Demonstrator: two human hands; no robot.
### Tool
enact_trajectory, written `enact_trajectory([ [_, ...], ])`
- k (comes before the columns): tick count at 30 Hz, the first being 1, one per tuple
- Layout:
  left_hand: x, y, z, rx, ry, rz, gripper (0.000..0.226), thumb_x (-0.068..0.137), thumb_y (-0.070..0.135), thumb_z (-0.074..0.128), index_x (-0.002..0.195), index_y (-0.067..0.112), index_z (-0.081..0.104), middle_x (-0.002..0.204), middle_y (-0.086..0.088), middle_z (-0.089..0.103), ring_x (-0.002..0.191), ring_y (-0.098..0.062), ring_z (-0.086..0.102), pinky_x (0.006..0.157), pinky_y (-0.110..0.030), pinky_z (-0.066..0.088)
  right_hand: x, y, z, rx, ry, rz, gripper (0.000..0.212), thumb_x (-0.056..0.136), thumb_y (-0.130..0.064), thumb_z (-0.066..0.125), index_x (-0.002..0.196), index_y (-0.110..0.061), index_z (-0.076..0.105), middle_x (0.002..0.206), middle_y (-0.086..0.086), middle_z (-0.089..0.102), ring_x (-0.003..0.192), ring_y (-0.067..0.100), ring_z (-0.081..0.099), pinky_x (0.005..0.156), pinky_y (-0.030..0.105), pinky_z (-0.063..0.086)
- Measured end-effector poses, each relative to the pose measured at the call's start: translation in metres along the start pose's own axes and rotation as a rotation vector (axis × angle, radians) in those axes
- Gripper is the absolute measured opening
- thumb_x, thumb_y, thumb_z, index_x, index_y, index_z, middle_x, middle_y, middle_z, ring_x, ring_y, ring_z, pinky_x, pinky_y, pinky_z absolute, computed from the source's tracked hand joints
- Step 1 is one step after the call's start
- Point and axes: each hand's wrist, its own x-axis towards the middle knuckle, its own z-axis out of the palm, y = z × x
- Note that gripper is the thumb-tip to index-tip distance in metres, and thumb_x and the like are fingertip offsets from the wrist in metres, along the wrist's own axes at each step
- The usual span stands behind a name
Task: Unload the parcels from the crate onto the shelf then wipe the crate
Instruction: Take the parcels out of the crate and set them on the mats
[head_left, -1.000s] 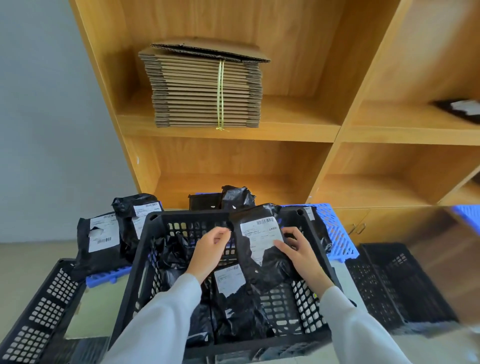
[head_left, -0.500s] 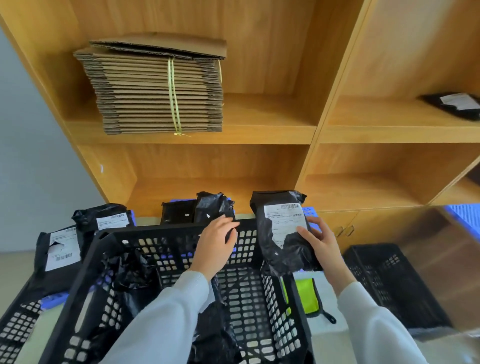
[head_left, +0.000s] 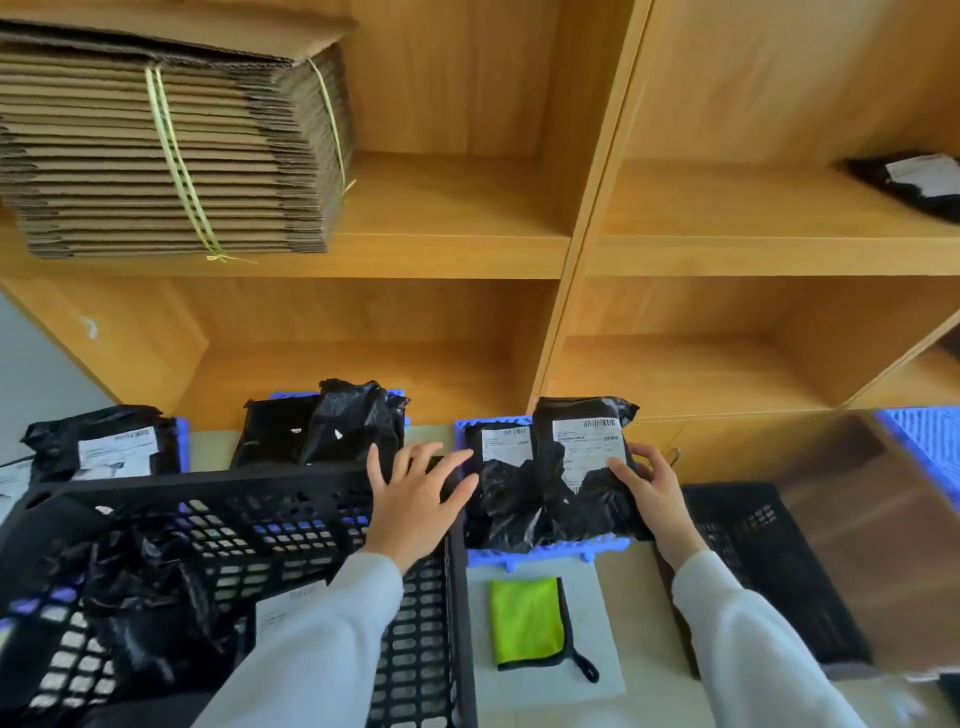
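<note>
Unloading approx. midway: right hand (head_left: 655, 491) gripping parcel (head_left: 582, 467) w/ curled fingers, left hand (head_left: 415, 499) spread over crate (head_left: 218, 499) rim; several parcels inside, green cloth (head_left: 527, 621) untouched, wiping pending.

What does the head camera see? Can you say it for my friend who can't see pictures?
A person's right hand holds a black parcel on a blue tray. The left hand hovers open over a black crate before a wooden shelf.

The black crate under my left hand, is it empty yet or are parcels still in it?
Not empty. The crate holds black parcels, one showing a white label.
</note>
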Motion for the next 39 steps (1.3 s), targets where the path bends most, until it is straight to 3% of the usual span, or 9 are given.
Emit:
enact_trajectory([
  [4,0.0,-0.001,0.014,0.069,0.099,-0.005,0.044,0.1,0.061,0.024,0.139,0.055,0.044,0.145,0.015,0.046,0.146,-0.015,0.03,0.121,-0.057,-0.004,0.046,0.024,-0.022,-0.103,-0.006,0.096,0.037,0.095,-0.025,0.069,0.128,-0.016,0.052,0.112,0.014,0.069,0.094,0.03,0.073,0.065,0.033,0.062],
  [10,0.001,-0.004,0.017,0.083,0.118,0.003,0.045,0.101,0.06,0.02,0.142,0.057,0.039,0.15,0.018,0.039,0.149,-0.01,0.023,0.122,-0.055,-0.004,0.103,0.061,-0.03,-0.207,-0.005,0.147,0.031,0.098,-0.018,0.065,0.126,-0.014,0.051,0.112,0.019,0.068,0.093,0.027,0.07,0.074,0.038,0.059],
  [15,0.002,-0.004,0.018,0.077,0.127,-0.004,0.043,0.102,0.059,0.023,0.141,0.058,0.041,0.15,0.018,0.039,0.15,-0.01,0.023,0.122,-0.054,-0.004,0.137,0.089,-0.016,-0.344,-0.042,0.18,0.03,0.099,-0.019,0.064,0.125,-0.015,0.05,0.115,0.019,0.068,0.095,0.031,0.069,0.09,0.054,0.058],
  [18,0.002,-0.003,0.019,0.065,0.134,-0.005,0.042,0.102,0.058,0.025,0.14,0.057,0.041,0.15,0.018,0.04,0.15,-0.011,0.024,0.122,-0.053,-0.005,0.148,0.101,-0.006,-0.5,-0.047,0.183,0.035,0.097,-0.028,0.065,0.129,-0.019,0.052,0.115,0.012,0.068,0.106,0.033,0.065,0.093,0.048,0.054],
  [24,0.002,-0.004,0.02,0.047,0.134,-0.007,0.041,0.102,0.058,0.025,0.141,0.057,0.04,0.151,0.02,0.037,0.151,-0.01,0.02,0.122,-0.054,-0.006,0.142,0.098,0.008,-0.736,-0.092,0.196,0.048,0.096,-0.01,0.057,0.143,-0.009,0.047,0.129,0.018,0.063,0.116,0.039,0.059,0.086,0.037,0.045],
  [29,0.002,-0.005,0.02,0.048,0.137,0.0,0.041,0.102,0.059,0.024,0.14,0.058,0.04,0.149,0.021,0.037,0.15,-0.009,0.021,0.122,-0.054,-0.004,0.135,0.092,0.008,-0.776,-0.106,0.174,0.058,0.094,-0.01,0.058,0.149,-0.011,0.04,0.134,0.019,0.06,0.109,0.038,0.062,0.084,0.04,0.049],
  [31,0.003,-0.005,0.021,0.026,0.147,0.002,0.04,0.101,0.06,0.027,0.138,0.057,0.043,0.146,0.021,0.04,0.148,-0.009,0.025,0.122,-0.053,-0.002,0.127,0.087,0.011,-0.792,-0.126,0.141,0.054,0.095,-0.011,0.057,0.147,-0.014,0.043,0.135,0.017,0.058,0.101,0.032,0.06,0.08,0.036,0.046],
  [35,0.002,-0.007,0.017,-0.033,0.117,0.022,0.039,0.101,0.063,0.03,0.137,0.056,0.044,0.144,0.025,0.04,0.147,-0.006,0.023,0.121,-0.049,-0.01,0.099,0.06,0.027,-0.719,-0.143,0.054,0.036,0.098,-0.011,0.057,0.133,-0.014,0.057,0.124,0.012,0.065,0.111,0.03,0.063,0.09,0.035,0.049],
  [39,-0.003,-0.018,0.002,-0.233,0.098,0.087,0.033,0.103,0.053,0.041,0.133,0.05,0.055,0.136,0.028,0.047,0.139,0.002,0.031,0.122,-0.04,-0.008,0.056,0.023,0.057,-0.609,-0.191,-0.06,0.019,0.097,-0.013,0.058,0.111,-0.024,0.065,0.101,0.003,0.074,0.086,0.018,0.07,0.067,0.025,0.051],
])
